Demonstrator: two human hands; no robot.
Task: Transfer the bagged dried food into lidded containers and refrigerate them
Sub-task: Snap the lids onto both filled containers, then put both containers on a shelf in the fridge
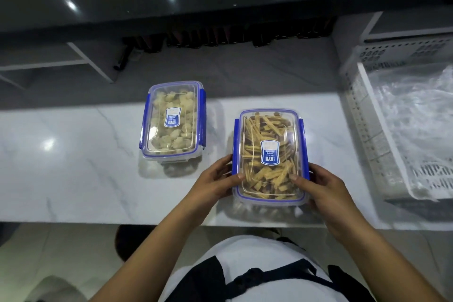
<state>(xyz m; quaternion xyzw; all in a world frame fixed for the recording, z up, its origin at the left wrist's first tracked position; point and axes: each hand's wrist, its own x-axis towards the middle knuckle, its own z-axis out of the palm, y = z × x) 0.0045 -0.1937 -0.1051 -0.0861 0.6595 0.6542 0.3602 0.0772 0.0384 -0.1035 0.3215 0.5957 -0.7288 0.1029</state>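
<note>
Two clear lidded containers with blue clips stand on the white marble counter [73, 167]. The left container [171, 120] holds pale, lumpy dried pieces and nobody touches it. The right container [269, 157] is full of tan dried strips, its lid on. My left hand [218, 179] grips its near left side with the thumb on the lid. My right hand [321, 186] grips its near right side, thumb also on the lid. The container rests on the counter near the front edge.
A white perforated plastic basket [372, 135] with crumpled clear plastic bags [416, 115] sits at the right end of the counter. A dark glossy raised ledge [171, 7] runs along the back, with dark items lined under it. Floor lies below the counter's front edge.
</note>
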